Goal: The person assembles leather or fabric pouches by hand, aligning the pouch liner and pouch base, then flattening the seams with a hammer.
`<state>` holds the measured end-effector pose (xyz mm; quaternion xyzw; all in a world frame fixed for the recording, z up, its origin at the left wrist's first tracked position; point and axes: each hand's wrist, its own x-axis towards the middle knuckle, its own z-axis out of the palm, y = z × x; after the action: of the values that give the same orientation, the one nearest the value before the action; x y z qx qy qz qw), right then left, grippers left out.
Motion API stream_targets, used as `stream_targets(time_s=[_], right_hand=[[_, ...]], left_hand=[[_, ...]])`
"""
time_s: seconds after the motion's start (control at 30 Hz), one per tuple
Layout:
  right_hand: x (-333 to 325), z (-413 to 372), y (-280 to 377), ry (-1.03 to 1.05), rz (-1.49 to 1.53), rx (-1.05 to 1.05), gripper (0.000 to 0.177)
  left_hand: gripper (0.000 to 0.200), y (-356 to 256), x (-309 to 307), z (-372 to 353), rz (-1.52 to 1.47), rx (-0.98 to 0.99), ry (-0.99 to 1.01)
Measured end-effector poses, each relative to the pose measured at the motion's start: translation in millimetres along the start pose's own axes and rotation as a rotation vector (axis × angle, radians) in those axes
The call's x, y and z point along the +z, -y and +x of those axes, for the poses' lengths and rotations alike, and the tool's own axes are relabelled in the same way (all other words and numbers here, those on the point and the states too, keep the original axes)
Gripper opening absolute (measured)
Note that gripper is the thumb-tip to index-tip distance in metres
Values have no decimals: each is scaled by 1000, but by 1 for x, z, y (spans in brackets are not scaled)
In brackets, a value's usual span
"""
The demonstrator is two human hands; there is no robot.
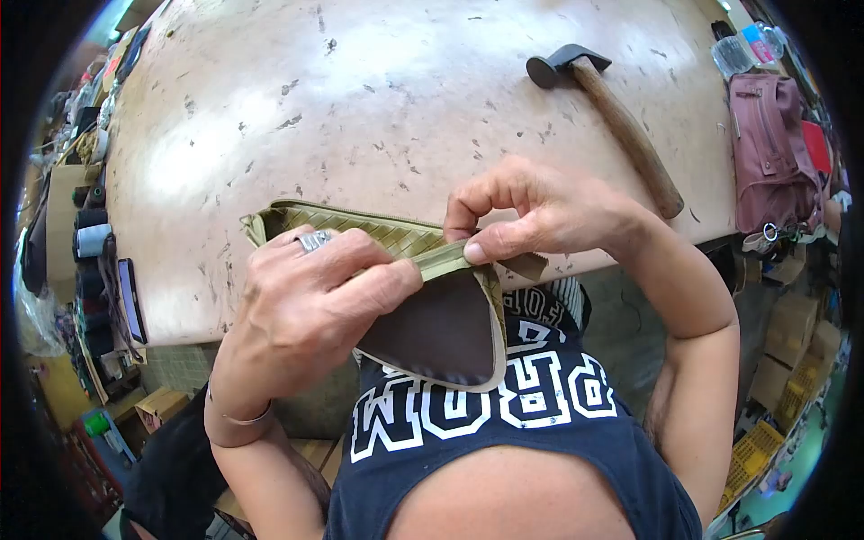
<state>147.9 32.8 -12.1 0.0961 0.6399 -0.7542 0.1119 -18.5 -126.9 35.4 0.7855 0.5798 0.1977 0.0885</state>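
Observation:
An olive-green woven piece with a zipper along its edge and a dark lining panel hangs over the table's front edge. My left hand, with a ring on one finger, is closed on its green zipper strip, left of the middle. My right hand pinches the same strip further right, thumb on top. The dark panel with its pale border hangs below both hands, in front of the shirt.
On the table lies a hammer with a wooden handle, at the back right. A pink bag and plastic bottles are at the right edge. Thread spools and a phone are at the left.

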Motion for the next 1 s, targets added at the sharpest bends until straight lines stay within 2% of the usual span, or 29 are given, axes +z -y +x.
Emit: stream_targets(time_s=[0.07, 0.23, 0.33, 0.43, 0.53, 0.67, 0.77, 0.8, 0.9, 0.93, 1.0], right_hand=[[0, -1, -9, -21, 35, 9, 18], [3, -2, -6, -82, -9, 25, 18], [3, 4, -20, -112, -183, -197, 18], [7, 4, -17, -209, -327, -303, 18], [9, 4, -10, -223, -337, -186, 17], [10, 6, -15, -238, -408, -264, 16], [6, 2, -14, -221, -384, -206, 16], [3, 0, -16, -209, -323, -174, 16], [-11, -4, -20, -155, -295, -101, 15], [-14, -5, -22, -153, -310, -93, 15], [-15, -6, -22, -159, -306, -64, 14]], left_hand=[[15, 4, 9, 2, -14, 79, -61], [16, 11, 13, 2, -4, 127, -69], [17, 12, 14, 0, 7, 96, -51], [19, 12, 18, 0, 8, 74, -54], [18, 14, 20, 0, 7, 81, -62], [17, 14, 25, 0, -46, 34, -24], [19, 10, 19, 6, -52, -29, 71], [23, 7, 9, 6, -37, -144, 210], [27, 17, 8, 0, -326, -285, 257], [30, 23, 5, 5, -405, -256, 353], [29, 36, 11, 8, -475, -317, 412]])
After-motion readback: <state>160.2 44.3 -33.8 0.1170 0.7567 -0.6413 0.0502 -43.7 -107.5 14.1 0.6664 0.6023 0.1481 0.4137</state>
